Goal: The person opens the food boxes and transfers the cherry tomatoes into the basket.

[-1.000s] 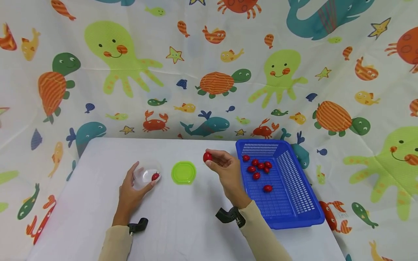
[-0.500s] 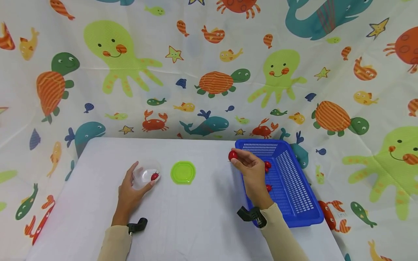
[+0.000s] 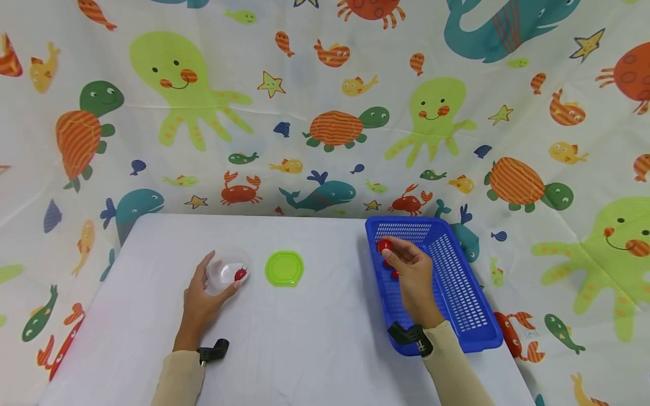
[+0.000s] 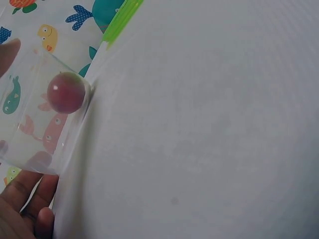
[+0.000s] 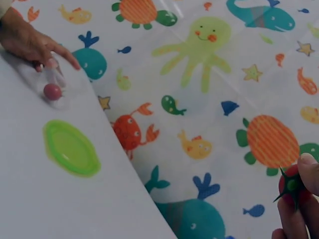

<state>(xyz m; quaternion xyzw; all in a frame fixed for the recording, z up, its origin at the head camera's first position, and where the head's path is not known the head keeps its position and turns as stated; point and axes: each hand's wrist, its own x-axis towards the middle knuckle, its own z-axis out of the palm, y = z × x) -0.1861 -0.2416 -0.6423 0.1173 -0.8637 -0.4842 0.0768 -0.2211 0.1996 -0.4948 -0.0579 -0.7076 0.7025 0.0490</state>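
Note:
My left hand [image 3: 199, 304] grips a clear plastic container [image 3: 221, 273] from its near left side, thumb and fingers around the wall. Inside the container lies one red cherry tomato [image 3: 240, 274], which also shows through the plastic in the left wrist view. Over the left part of the blue basket [image 3: 461, 282], my right hand [image 3: 415, 277] pinches another cherry tomato [image 3: 384, 246] between thumb and fingers. Its green leafy stem top [image 5: 292, 185] faces the right wrist camera. A few tomatoes [image 3: 395, 274] show in the basket beneath that hand, which hides others.
A bright green lid [image 3: 284, 268] lies flat on the white table [image 3: 304, 338] between the container and the basket. Behind the table hangs a cloth [image 3: 325, 84] printed with sea animals. Each wrist wears a black camera band.
My right hand has moved right with the pinched tomato, from beside the basket to over it, covering tomatoes that showed before. My left hand and the container have stayed put.

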